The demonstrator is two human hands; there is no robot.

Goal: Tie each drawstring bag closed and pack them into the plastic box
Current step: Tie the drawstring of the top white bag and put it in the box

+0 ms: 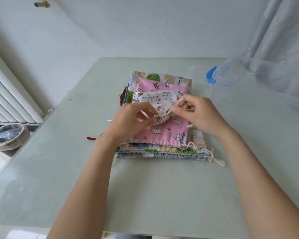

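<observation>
- Hands meet over the middle of a stack of bags [162, 147], both working on a small white drawstring bag [160, 100] printed with little animals.
- The left hand [128, 120] has thumb and fingers curled in, pinching the gathered mouth of the small white bag and the cream cord [164, 115] there.
- The right hand [197, 112] pinches the same cord between thumb and forefinger, its other fingers bent loosely above.
- The small white bag lies between and just beyond the two hands, its far end resting on a pink unicorn-print bag [164, 131].
- The pink bag lies flat under both hands, its gathered edge toward the person; beneath it are more bags, one with green trees showing beyond the hands.
- Cream cord ends [212, 156] trail from the stack below the right wrist.
- A clear plastic box [259, 94] with a blue clasp stands to the right of the right hand, well apart from the stack.
- A pale green table [76, 161] bears everything.
- Left of the left hand, beyond the table edge, are a white radiator [10, 97] and a lined bin [7, 137] on the floor.
</observation>
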